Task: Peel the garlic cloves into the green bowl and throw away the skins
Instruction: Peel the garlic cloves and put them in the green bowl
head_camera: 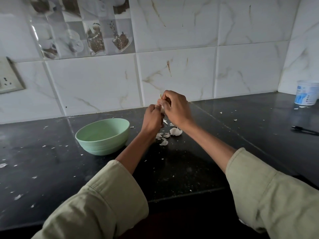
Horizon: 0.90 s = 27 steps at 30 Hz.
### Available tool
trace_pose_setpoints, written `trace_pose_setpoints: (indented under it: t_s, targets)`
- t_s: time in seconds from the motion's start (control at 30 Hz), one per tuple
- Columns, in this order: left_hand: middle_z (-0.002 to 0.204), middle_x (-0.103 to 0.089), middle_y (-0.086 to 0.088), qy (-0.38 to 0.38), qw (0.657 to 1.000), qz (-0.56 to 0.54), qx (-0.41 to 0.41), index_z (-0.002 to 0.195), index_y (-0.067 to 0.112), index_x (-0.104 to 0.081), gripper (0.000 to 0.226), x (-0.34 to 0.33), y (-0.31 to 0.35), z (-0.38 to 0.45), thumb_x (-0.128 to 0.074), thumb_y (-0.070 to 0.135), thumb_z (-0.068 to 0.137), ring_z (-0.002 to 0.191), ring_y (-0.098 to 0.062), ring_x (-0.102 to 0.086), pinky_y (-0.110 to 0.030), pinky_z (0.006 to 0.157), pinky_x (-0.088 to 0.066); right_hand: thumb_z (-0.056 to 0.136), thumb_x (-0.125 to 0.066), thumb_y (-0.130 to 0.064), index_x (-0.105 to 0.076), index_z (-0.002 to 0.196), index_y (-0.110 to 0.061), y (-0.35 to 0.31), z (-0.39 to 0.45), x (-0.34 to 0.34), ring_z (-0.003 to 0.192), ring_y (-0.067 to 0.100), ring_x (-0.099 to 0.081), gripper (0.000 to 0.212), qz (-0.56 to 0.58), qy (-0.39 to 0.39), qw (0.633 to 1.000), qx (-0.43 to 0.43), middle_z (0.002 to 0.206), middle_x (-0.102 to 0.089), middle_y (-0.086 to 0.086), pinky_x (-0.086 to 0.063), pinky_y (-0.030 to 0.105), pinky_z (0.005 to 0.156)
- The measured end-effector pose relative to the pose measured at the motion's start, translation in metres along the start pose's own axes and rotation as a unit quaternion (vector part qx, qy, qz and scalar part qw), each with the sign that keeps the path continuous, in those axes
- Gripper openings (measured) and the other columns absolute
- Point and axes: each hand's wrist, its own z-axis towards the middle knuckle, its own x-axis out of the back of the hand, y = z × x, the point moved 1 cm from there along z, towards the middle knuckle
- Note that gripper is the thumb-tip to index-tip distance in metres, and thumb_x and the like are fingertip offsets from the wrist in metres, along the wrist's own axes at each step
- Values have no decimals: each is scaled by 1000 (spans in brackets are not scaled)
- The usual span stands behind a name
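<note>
A pale green bowl (pixel 103 136) stands on the black counter, left of my hands. My left hand (pixel 152 119) and my right hand (pixel 176 107) meet above the counter, both with fingers curled round a piece of garlic (pixel 162 109) that is mostly hidden between them. A thin stalk sticks up past my right fingers. Under the hands lie a chunk of garlic bulb (pixel 176 131) and a small heap of white skins (pixel 163 138). The bowl's inside is only partly visible.
White skin flakes (pixel 3 165) are scattered over the black counter (pixel 198 166). A white and blue plastic tub (pixel 306 93) stands at the far right by the wall, with a black pen (pixel 304 129) in front of it. A wall socket (pixel 8 80) is at the left.
</note>
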Motion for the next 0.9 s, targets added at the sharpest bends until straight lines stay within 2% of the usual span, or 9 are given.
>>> trace_pose_setpoints:
  t_s: [0.07, 0.2, 0.27, 0.4, 0.5, 0.63, 0.73, 0.83, 0.9]
  targets:
    - [61, -44, 3, 0, 1000, -16, 2, 87, 10, -51, 37, -3, 1, -2, -30, 24, 114, 51, -11, -39, -24, 46, -36, 96, -66, -16, -54, 78, -11, -4, -3, -1, 68, 12, -54, 22, -30, 17, 999, 29, 79, -62, -7, -37, 30, 61]
    - [53, -50, 5, 19, 999, -40, 28, 76, 11, -55, 45, -4, 2, 0, -30, 18, 112, 47, -9, -45, -24, 45, -40, 93, -62, -4, -50, 80, -10, -10, -7, 0, 68, 16, -53, 19, -79, 31, 994, 67, 83, -57, -5, -40, 33, 59]
    - [52, -50, 4, 29, 997, -55, 45, 74, 10, -54, 41, -4, 3, 0, -32, 13, 109, 45, -9, -47, -22, 43, -41, 92, -63, -1, -48, 81, -10, -12, -8, -1, 66, 17, -51, 21, -103, 24, 991, 88, 84, -54, -3, -41, 33, 56]
    - [62, -43, -2, 50, 990, -86, 97, 78, 11, -50, 22, -4, 1, 2, -35, 5, 94, 50, -14, -39, -22, 43, -34, 92, -63, -1, -44, 81, -15, -18, -12, -2, 62, 13, -40, 25, -142, 7, 979, 143, 84, -45, -7, -28, 27, 54]
    - [62, -44, 0, 71, 984, -110, 117, 73, 15, -52, 26, 0, -1, 5, -37, 6, 92, 48, -12, -39, -22, 44, -33, 84, -64, 5, -44, 82, -17, -23, -16, -4, 63, 11, -37, 29, -179, -8, 967, 178, 84, -41, -10, -23, 24, 53]
    - [57, -45, 2, 53, 986, -123, 101, 77, 11, -55, 29, 4, 5, 2, -37, 3, 98, 47, -11, -40, -22, 41, -36, 87, -66, 0, -46, 81, -16, -19, -11, -5, 62, 13, -42, 27, -145, 15, 979, 145, 83, -46, -10, -32, 27, 54]
    - [64, -58, 1, -33, 993, -91, 70, 91, 8, -63, 22, 12, 12, 2, -46, 15, 102, 54, -13, -48, -24, 48, -42, 95, -68, -8, -54, 81, -12, -5, 0, 5, 67, 10, -52, 21, -61, 27, 994, 92, 80, -57, -8, -40, 23, 59]
    - [81, -68, -5, -95, 995, 3, 43, 102, 10, -65, 20, 19, 13, 4, -49, 21, 105, 59, -11, -55, -23, 53, -44, 97, -69, -15, -64, 85, -12, 11, 9, 15, 73, 4, -59, 14, -27, -17, 997, 67, 81, -64, -10, -48, 32, 65]
    - [85, -70, -6, -86, 995, 47, 6, 102, 11, -66, 17, 21, 11, 5, -51, 19, 105, 63, -11, -55, -22, 54, -44, 99, -67, -22, -67, 91, -14, 14, 11, 16, 76, 8, -65, 11, -3, -49, 997, 53, 82, -68, -10, -53, 38, 71]
